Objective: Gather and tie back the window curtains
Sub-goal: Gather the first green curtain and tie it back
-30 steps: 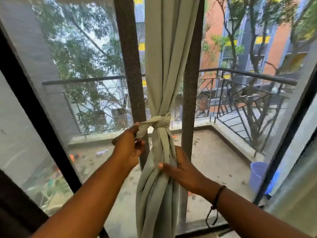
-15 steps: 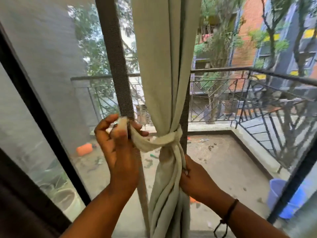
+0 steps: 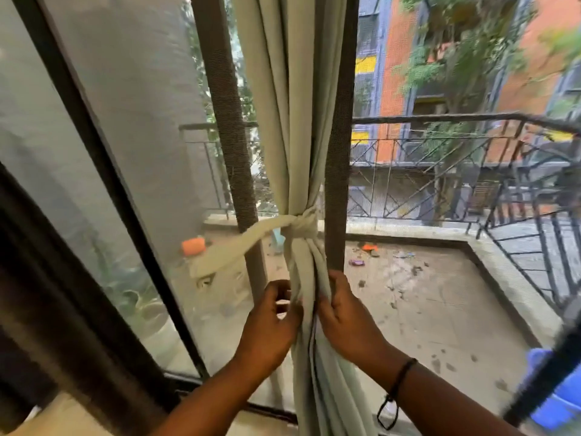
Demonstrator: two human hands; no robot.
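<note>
A pale green curtain (image 3: 292, 89) hangs gathered in front of the window's middle frames. A fabric tie is knotted (image 3: 301, 223) around it at mid height. The tie's loose tail (image 3: 232, 250) hangs free, slanting down to the left. Below the knot, my left hand (image 3: 270, 322) rests against the left side of the curtain bundle with its fingers curled at the folds. My right hand (image 3: 345, 316) grips the bundle's right side just under the knot. A dark band circles my right wrist.
Two dark vertical window frames (image 3: 229, 121) flank the curtain, with a slanted black frame (image 3: 94, 152) to the left. Beyond the glass lies a balcony floor (image 3: 424, 294) with litter, a metal railing (image 3: 471, 121) and a blue bucket (image 3: 553, 394) at lower right.
My left hand let go of the tie's tail and dropped to the curtain bundle below the knot. The tail now hangs loose. The knot looks tighter and the camera has shifted.
</note>
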